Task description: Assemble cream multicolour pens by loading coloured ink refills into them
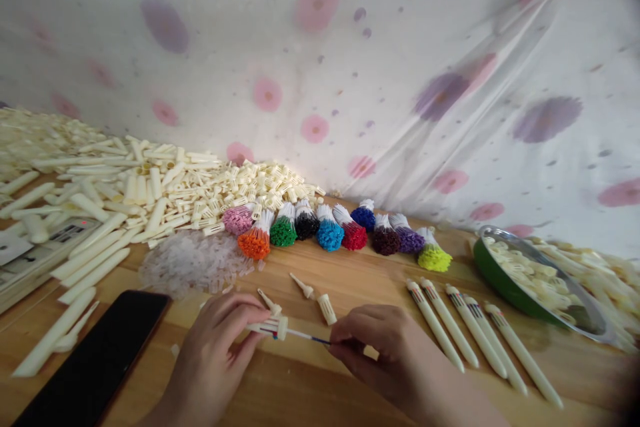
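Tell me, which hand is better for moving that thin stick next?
Probably the right hand: it pinches one end of the thin stick. The left hand is busy holding the white piece at the stick's other end.

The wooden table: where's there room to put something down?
Bare wood shows on the table between the coloured bundles, right hand and five pens. A smaller, mostly bare patch lies between the phone and left hand. It's crowded far left with cream parts, and far right around the green bowl.
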The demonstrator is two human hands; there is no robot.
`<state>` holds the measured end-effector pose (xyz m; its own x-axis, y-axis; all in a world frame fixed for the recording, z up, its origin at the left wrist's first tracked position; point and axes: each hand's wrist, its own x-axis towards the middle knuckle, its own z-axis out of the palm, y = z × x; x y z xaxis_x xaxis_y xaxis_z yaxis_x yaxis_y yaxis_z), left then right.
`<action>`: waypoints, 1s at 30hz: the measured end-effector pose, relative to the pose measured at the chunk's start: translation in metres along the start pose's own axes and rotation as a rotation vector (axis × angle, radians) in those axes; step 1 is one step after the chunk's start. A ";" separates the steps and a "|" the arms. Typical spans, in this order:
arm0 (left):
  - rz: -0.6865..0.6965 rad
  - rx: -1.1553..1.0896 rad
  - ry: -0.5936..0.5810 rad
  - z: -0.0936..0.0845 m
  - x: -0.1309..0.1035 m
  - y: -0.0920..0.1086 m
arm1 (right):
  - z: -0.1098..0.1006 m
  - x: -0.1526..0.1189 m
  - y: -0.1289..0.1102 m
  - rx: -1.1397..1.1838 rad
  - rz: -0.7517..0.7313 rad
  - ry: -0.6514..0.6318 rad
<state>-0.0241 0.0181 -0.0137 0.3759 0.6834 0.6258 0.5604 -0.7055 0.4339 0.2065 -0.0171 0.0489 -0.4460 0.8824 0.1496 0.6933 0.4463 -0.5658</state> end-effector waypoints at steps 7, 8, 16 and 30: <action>-0.003 -0.011 0.005 0.003 -0.002 -0.002 | 0.008 0.006 0.000 -0.013 -0.034 0.043; -0.001 -0.006 0.015 0.003 -0.002 -0.004 | 0.008 0.007 0.000 -0.024 -0.048 0.050; 0.007 -0.038 -0.001 0.005 -0.005 -0.002 | 0.004 0.006 -0.002 -0.142 -0.171 0.062; 0.015 -0.064 0.015 0.004 -0.004 0.004 | 0.029 0.010 -0.001 0.342 0.016 0.154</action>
<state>-0.0200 0.0131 -0.0172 0.3722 0.6702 0.6421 0.5063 -0.7264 0.4648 0.1847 -0.0132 0.0276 -0.3279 0.9126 0.2443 0.4591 0.3800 -0.8030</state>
